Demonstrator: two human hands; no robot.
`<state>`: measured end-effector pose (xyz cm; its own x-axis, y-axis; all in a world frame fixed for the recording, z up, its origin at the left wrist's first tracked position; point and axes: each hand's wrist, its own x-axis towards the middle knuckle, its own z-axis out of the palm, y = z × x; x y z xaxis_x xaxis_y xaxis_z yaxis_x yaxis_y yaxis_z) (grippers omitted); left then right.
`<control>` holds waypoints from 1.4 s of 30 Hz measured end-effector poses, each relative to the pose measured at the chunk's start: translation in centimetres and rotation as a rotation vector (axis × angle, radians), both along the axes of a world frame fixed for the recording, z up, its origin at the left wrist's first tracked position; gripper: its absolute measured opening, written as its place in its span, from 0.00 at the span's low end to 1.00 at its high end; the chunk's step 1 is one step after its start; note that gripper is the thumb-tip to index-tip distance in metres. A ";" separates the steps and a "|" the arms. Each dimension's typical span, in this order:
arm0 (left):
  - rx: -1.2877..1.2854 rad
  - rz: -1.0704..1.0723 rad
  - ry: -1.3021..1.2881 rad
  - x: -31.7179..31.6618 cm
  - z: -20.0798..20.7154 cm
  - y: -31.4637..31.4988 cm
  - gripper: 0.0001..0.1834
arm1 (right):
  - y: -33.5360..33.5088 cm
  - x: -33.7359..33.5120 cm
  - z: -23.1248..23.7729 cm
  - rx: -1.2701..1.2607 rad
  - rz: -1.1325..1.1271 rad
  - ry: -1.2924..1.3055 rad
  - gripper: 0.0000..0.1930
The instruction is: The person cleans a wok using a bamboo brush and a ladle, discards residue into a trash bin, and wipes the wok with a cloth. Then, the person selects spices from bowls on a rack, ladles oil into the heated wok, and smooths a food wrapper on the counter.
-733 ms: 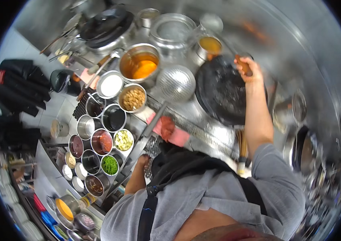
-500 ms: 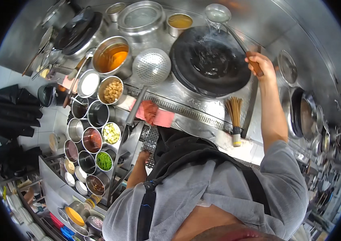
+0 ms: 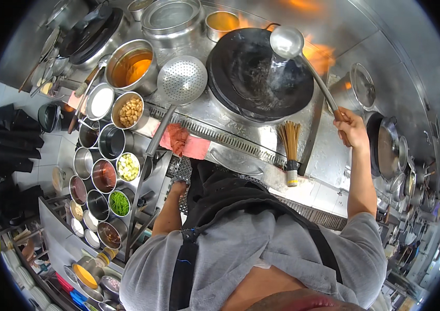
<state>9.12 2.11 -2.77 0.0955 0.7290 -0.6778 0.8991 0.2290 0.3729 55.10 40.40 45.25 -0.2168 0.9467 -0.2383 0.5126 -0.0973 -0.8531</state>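
My right hand point(image 3: 353, 128) is closed round the brown wooden handle of a ladle point(image 3: 287, 43). The ladle's metal bowl is over the far right part of a black wok point(image 3: 240, 78), with liquid and steam between them. Wet, shiny streaks show inside the wok. Low at my left side hangs my left hand point(image 3: 179, 188), beside my black apron; its fingers are too hidden to make out. A bamboo wok brush point(image 3: 289, 147) lies right of the wok's near side. Left of the wok rests a perforated strainer point(image 3: 182, 78).
Orange flames point(image 3: 319, 56) rise behind the wok. A pot of orange liquid point(image 3: 133, 67), a bowl of nuts point(image 3: 128, 110) and several ingredient pots stand left. A pink cloth point(image 3: 194, 147) lies on the stove's front edge. A lidded pot point(image 3: 340, 89) stands right.
My right hand has moved nearer and to the right, the ladle now further over the wok. Flames have flared up behind the wok. The whole view has shifted slightly.
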 end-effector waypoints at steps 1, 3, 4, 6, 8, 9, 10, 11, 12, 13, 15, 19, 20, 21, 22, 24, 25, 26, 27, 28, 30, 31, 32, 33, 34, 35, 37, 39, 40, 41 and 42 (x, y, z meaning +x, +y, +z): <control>0.002 0.021 0.003 -0.1 0.2 0.1 0.21 | 0.9 -1.6 0.1 0.034 0.021 0.003 0.27; -0.154 0.477 -0.142 -0.3 1.2 1.4 0.19 | 3.8 -4.2 -1.5 0.105 0.057 -0.010 0.27; -0.212 0.643 -0.190 -1.0 1.3 1.3 0.18 | 5.4 -6.5 -1.9 0.271 0.126 -0.188 0.29; -0.218 0.905 -0.215 -1.9 1.2 0.4 0.16 | 6.8 -13.7 0.0 0.244 0.131 -0.433 0.30; -0.172 0.850 -0.175 -3.6 0.4 -1.3 0.15 | 10.3 -19.3 -0.7 0.290 0.183 -0.428 0.30; -0.157 0.696 -0.148 -5.0 -0.1 -2.0 0.14 | 12.1 -22.4 -1.2 0.313 0.204 -0.425 0.30; -0.178 0.550 -0.062 -5.7 -0.6 -3.0 0.14 | 14.0 -25.4 -1.7 0.336 0.227 -0.423 0.29; -0.202 0.404 0.024 -6.5 -1.1 -4.2 0.14 | 15.8 -28.7 -2.6 0.469 0.281 -0.476 0.29; -0.146 0.505 -0.066 -7.1 -2.3 -7.4 0.12 | 17.6 -32.4 -3.3 0.597 0.346 -0.511 0.28; -0.115 0.570 -0.113 -7.1 -3.0 -9.3 0.12 | 19.2 -36.1 -3.8 0.729 0.402 -0.549 0.28; -0.170 0.765 -0.114 -6.7 -3.2 -12.3 0.12 | 21.1 -43.7 -4.7 0.645 0.482 -0.613 0.24; -0.266 1.103 -0.226 -7.1 -0.4 -11.7 0.13 | 25.4 -53.9 -11.0 0.533 0.492 -0.820 0.15; -0.165 0.578 0.000 -7.5 0.0 -12.9 0.16 | 26.1 -56.5 -12.5 0.392 0.510 -0.794 0.09; -0.377 1.462 -0.303 -6.6 -0.2 -12.3 0.09 | 26.7 -57.7 -13.4 0.393 0.528 -0.783 0.09; -0.397 1.484 -0.309 -6.6 -0.2 -12.4 0.09 | 27.4 -58.2 -14.0 0.048 0.440 -0.467 0.07; -0.417 1.508 -0.323 -6.0 0.4 -11.4 0.09 | 27.0 -58.2 -14.1 -0.335 0.191 0.032 0.03; -0.415 1.558 -0.329 -5.8 1.0 -10.6 0.09 | 26.3 -57.3 -14.2 -0.330 0.188 0.032 0.03; -0.409 1.602 -0.336 -5.8 1.7 -9.8 0.09 | 26.0 -55.9 -14.0 -0.380 0.133 0.211 0.03; -0.402 1.600 -0.325 -5.7 0.9 -10.4 0.09 | 25.2 -54.7 -13.2 -0.438 0.083 0.399 0.04; -0.423 1.551 -0.358 -5.6 0.1 -11.0 0.11 | 24.3 -53.4 -12.4 -0.450 0.031 0.432 0.05; -0.463 1.231 -0.277 -6.4 -0.8 -10.2 0.15 | 22.6 -49.5 -10.9 -0.431 0.015 0.546 0.07; -0.448 1.200 -0.268 -7.1 -0.9 -9.4 0.15 | 21.8 -47.4 -10.2 -0.421 0.014 0.646 0.09; -0.370 1.147 -0.246 -7.6 -2.0 -10.7 0.15 | 21.1 -45.4 -9.5 -0.428 0.007 0.727 0.13; -0.278 1.065 -0.248 -8.5 -1.7 -9.2 0.16 | 20.4 -42.8 -9.0 -0.395 -0.028 0.745 0.13; -0.274 1.043 -0.222 -9.3 -1.1 -7.9 0.14 | 19.6 -39.9 -8.5 -0.389 -0.019 0.770 0.12; -0.271 1.009 -0.203 -10.4 -0.7 -6.6 0.14 | 18.8 -37.3 -7.9 -0.401 -0.004 0.798 0.12; -0.137 0.402 0.062 -11.3 -0.5 -5.6 0.16 | 16.8 -32.0 -7.0 -0.377 -0.045 0.830 0.13; -0.060 0.512 0.049 -10.9 -0.8 -5.0 0.15 | 13.5 -26.9 -4.6 -0.264 0.075 0.817 0.16; -0.010 0.399 0.005 -10.4 -0.5 -5.0 0.14 | 12.1 -24.4 -3.9 -0.246 0.065 0.794 0.18; -0.073 0.598 -0.090 -9.6 -0.5 -4.6 0.13 | 10.9 -21.9 -3.4 -0.229 0.053 0.772 0.20; -0.124 0.816 -0.183 -8.8 -0.4 -4.1 0.13 | 9.8 -19.3 -3.0 -0.197 0.039 0.746 0.21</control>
